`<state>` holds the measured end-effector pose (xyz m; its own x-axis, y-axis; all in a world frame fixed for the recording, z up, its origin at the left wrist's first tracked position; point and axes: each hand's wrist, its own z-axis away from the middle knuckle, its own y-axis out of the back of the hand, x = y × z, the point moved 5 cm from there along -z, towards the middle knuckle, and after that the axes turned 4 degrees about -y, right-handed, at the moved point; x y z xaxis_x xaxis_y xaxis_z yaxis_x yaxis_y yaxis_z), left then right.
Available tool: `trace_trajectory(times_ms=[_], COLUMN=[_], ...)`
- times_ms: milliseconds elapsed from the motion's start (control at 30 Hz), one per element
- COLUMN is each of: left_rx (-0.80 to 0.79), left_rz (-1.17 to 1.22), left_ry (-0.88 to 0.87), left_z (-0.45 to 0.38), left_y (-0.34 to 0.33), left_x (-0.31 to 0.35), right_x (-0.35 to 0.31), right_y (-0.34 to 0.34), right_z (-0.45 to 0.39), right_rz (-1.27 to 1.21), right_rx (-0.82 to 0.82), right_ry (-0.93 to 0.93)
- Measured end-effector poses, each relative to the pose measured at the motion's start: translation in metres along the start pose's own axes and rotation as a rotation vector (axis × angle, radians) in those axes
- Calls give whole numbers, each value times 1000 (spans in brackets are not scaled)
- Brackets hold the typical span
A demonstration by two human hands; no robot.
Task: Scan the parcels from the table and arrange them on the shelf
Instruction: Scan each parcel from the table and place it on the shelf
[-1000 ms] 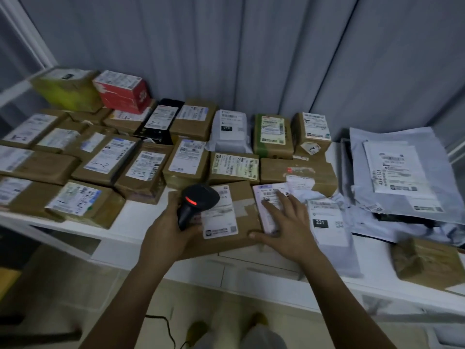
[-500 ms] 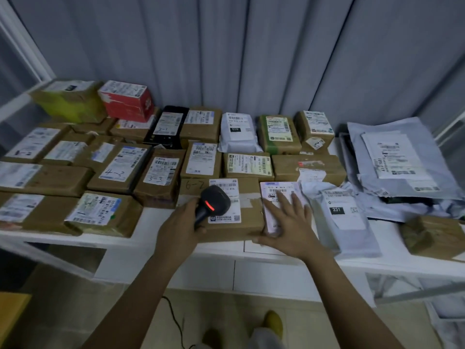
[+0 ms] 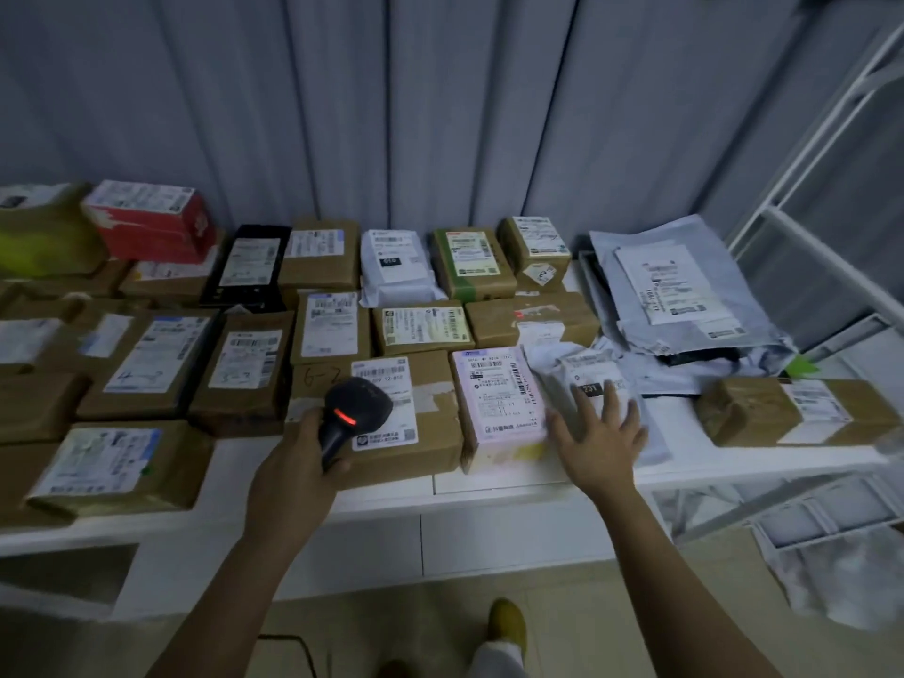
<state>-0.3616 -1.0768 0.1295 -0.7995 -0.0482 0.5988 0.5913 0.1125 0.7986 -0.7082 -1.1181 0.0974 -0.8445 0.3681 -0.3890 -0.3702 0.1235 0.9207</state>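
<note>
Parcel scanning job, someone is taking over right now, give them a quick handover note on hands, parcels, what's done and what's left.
Left hand grips the scanner, red light on, over the brown box at the table front edge.
Right hand is open, fingers spread, over the grey bag beside the pink-labelled box.
Many parcels cover the table; no parcel is in hand.
Shelf frame stands at right.
Left: scan the parcels and shelve them. Which are already scanned cannot be told.

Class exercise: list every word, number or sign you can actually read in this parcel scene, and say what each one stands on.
"6-7", handwritten on the brown box below the scanner.
"231", black tag on the grey poly bag by the right hand.
All printed shipping labels, such as the pink parcel: too small and blurred to read.
</note>
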Motion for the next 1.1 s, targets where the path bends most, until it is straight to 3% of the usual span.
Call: trace_trajectory(times_ms=[33,100,533,667,767,900,1100], left_rx=[-8,-19,-27,-22,-19,-4,205], left_rz=[2,-8,15,26,54,137,249], left_ry=[6,19,65,81,99,150,256], left_z=[0,-1,-2,0,1,1,24], left_y=[-1,-1,-1,-1,-1,1,35], left_x=[0,-1,0,0,0,-1,-18], right_x=[9,8,-29,-34,-45,-72,-163], right_y=[-4,-10,-16,-12,-15,-4,-4], right_z=[-1,1,11,21,24,24,41], right_rz=[13,27,-215,-280,-276,-270,-351], right_rx=[-94,-200,-147,-12,-44,36,-59], right_ry=[-99,-98,85,346,357,450,757])
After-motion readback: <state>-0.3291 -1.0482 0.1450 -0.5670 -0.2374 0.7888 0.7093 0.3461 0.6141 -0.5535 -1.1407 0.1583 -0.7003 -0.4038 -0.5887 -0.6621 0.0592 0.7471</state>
